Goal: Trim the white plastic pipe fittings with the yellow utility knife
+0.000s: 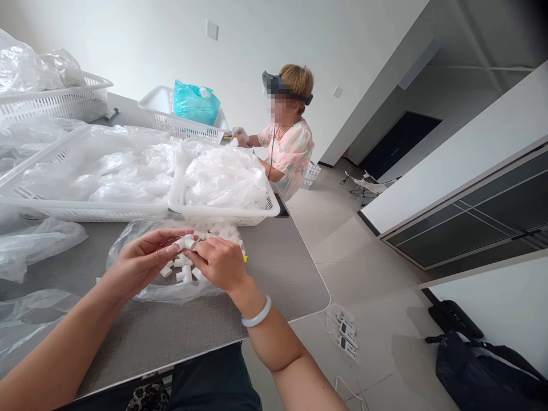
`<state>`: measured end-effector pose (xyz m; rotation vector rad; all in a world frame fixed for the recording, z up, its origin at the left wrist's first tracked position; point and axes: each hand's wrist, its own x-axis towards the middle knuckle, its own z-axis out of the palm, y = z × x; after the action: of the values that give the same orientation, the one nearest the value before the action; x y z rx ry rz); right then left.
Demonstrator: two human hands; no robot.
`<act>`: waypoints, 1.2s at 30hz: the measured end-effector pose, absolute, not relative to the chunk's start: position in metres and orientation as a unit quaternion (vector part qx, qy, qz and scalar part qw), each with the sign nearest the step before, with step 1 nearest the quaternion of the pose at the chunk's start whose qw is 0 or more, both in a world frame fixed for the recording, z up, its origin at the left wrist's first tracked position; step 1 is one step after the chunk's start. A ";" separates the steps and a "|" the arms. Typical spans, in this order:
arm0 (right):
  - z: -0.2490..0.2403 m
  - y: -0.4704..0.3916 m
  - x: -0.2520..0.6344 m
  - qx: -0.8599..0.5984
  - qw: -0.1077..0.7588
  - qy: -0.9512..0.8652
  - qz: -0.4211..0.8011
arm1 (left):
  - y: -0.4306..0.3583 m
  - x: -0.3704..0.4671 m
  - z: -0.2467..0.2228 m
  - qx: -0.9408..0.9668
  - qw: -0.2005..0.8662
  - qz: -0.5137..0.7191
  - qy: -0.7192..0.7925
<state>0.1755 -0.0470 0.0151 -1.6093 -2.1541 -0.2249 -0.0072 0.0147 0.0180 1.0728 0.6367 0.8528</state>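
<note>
Between my two hands, above an open clear plastic bag (171, 294), is a bent white pipe fitting (185, 242). My left hand (143, 260) pinches one end of it between thumb and fingers. The other end is gripped by my right hand (220, 264), whose fingers are curled and partly hide it. Several loose white pipe fittings (185, 274) lie in the bag below, some T-shaped. Part of that pile is covered by my hands.
White plastic baskets (225, 216) with clear bags stand just beyond my hands. A co-worker (295, 142) in a headset is at the table's far end, near a basket with a turquoise bag (194, 103). The table's right edge (314, 268) runs beside my right arm.
</note>
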 end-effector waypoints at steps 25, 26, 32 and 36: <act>0.009 -0.038 0.173 -0.539 0.460 -0.664 0.240 | 0.019 0.003 0.008 0.422 0.787 0.363 0.267; 0.007 -0.038 0.169 -0.529 0.479 -0.639 0.287 | 0.019 0.003 0.006 0.429 0.785 0.360 0.267; -0.003 -0.031 0.166 -0.444 0.558 -0.512 0.479 | 0.017 0.004 0.002 0.475 0.742 0.370 0.296; -0.003 -0.034 0.169 -0.448 0.571 -0.542 0.425 | 0.015 0.004 0.002 0.542 0.674 0.392 0.314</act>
<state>0.1686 -0.0338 -0.0025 -1.0502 -1.2717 0.9962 0.0040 0.0148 0.0016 1.2194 0.7077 0.8827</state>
